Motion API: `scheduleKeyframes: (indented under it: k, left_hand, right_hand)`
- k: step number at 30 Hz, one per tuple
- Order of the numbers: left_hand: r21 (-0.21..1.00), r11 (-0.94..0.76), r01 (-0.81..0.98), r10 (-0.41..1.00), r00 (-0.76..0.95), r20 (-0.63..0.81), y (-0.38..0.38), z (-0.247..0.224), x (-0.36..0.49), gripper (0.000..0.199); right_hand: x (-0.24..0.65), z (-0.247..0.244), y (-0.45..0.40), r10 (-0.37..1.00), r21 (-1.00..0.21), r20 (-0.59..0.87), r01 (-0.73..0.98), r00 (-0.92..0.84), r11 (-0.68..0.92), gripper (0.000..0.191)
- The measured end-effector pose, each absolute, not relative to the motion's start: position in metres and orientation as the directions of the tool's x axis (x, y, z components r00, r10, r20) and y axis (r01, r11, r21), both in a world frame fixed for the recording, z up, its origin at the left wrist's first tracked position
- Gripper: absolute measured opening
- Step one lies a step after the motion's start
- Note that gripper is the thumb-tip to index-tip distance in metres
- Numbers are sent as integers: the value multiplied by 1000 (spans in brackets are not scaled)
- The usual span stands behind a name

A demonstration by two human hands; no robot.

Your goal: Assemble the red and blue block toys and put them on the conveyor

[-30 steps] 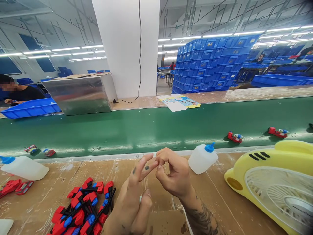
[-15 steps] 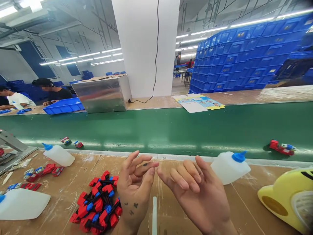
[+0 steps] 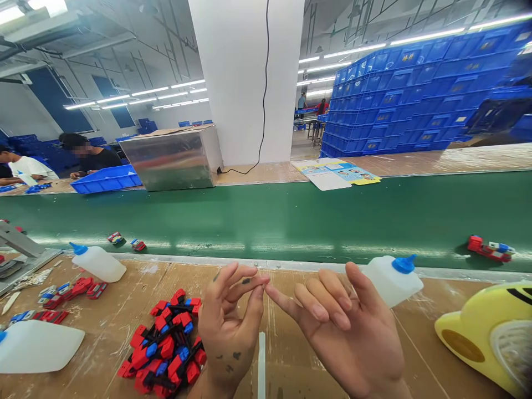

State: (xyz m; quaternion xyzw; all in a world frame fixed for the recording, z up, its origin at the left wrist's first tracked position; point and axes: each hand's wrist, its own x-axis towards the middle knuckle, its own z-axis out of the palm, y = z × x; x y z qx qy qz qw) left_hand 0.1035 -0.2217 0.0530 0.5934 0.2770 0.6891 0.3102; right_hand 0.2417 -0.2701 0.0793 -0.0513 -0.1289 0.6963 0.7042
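Above the cardboard-covered table, my left hand (image 3: 233,327) has its thumb and a fingertip pinched together. Anything between them is too small to make out. That pinch meets or nearly meets the little fingertip of my right hand (image 3: 347,332), which is turned palm up. Its little finger is stretched out and the other fingers are loosely curled, with nothing in them. Left of my left hand lies a pile of red, black and blue toy parts (image 3: 166,346). A pale strip (image 3: 261,363) lies on the table between my wrists.
A green conveyor (image 3: 266,221) crosses ahead, carrying small red toys (image 3: 490,249). White bottles with blue caps stand or lie at left (image 3: 100,263) and right (image 3: 386,280). A yellow object (image 3: 477,332) is at right. Beyond are stacked blue crates (image 3: 399,105) and people at far left.
My left thumb and fingertip have come together at my right little fingertip. My right hand has shifted slightly right. The toys on the conveyor have moved right.
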Motion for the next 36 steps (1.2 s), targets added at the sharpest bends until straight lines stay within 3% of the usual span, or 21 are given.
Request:
scheduleKeyframes:
  k: [6, 11, 24, 36]
  left_hand:
    - [650, -760, -13, 649, -54, 759, -223, 48, 106, 56]
    - [644, -765, 7, 635, -158, 756, -223, 50, 110, 46]
    - [661, -749, 53, 655, -95, 750, -224, 51, 108, 48]
    - [606, -794, 50, 606, -7, 795, -220, 47, 102, 60]
  right_hand:
    - [247, 84, -274, 989, -336, 143, -939, 23, 70, 55]
    - [249, 86, -275, 991, -361, 132, -930, 22, 69, 56]
    - [250, 83, -274, 991, -355, 133, -932, 30, 76, 56]
    - [250, 82, -274, 992, -377, 117, -923, 34, 76, 58]
